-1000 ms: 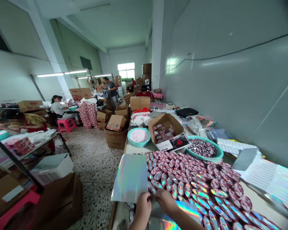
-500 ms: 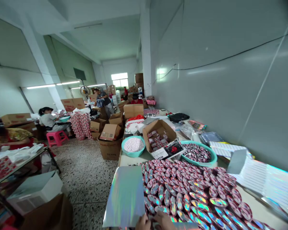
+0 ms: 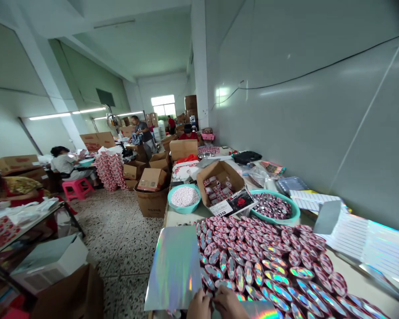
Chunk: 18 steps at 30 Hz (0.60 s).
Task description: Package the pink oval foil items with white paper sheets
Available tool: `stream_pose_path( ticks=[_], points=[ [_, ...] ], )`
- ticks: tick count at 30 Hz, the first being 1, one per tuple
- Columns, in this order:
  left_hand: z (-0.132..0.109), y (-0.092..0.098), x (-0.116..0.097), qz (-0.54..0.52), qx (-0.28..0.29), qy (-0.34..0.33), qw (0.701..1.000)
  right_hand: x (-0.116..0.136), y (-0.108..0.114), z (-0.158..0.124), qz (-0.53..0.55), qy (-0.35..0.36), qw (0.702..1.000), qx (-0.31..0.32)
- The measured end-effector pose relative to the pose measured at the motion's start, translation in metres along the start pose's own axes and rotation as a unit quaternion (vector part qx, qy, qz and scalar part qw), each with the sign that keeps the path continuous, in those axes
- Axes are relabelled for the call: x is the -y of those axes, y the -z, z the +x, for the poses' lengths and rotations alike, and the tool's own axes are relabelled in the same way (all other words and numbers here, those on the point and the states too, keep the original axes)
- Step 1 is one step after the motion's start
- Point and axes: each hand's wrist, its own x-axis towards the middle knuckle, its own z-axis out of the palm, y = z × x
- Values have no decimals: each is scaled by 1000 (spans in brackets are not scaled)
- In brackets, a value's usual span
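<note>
My left hand (image 3: 198,306) and my right hand (image 3: 229,304) meet at the bottom edge of the view, fingertips together on something small I cannot make out. They sit at the near edge of a shiny holographic sheet (image 3: 174,268) lying on the table (image 3: 355,279). Just beyond my fingers, rows of round pink and holographic tins (image 3: 259,261) cover the table top. What the fingers pinch is hidden.
Behind the tins stand a teal basin of tins (image 3: 275,207), an open cardboard box (image 3: 224,186) and a teal bowl of white pieces (image 3: 184,197). Holographic sheets (image 3: 369,243) lie at right by the grey wall. Cartons (image 3: 152,190) and seated people (image 3: 64,164) fill the floor at left.
The view has tilted upward, so my hands have slid to the bottom edge and show less. They stay together at the sheet's near edge.
</note>
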Motion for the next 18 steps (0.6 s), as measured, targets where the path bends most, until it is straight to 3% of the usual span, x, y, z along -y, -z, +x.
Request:
stream_pose_path(
  ticks=[10,14,18],
  points=[
    [-15,7,2,-33,-23,-36,999,10,2,-10,-19,-29,999,-13],
    [-7,-1,7,-28,-15,-61,998,8,-1,-13,-35,-14,999,-4],
    [4,-18,16,-37,-44,-52,997,-1,-9,-13,-46,-24,999,-16]
  ],
)
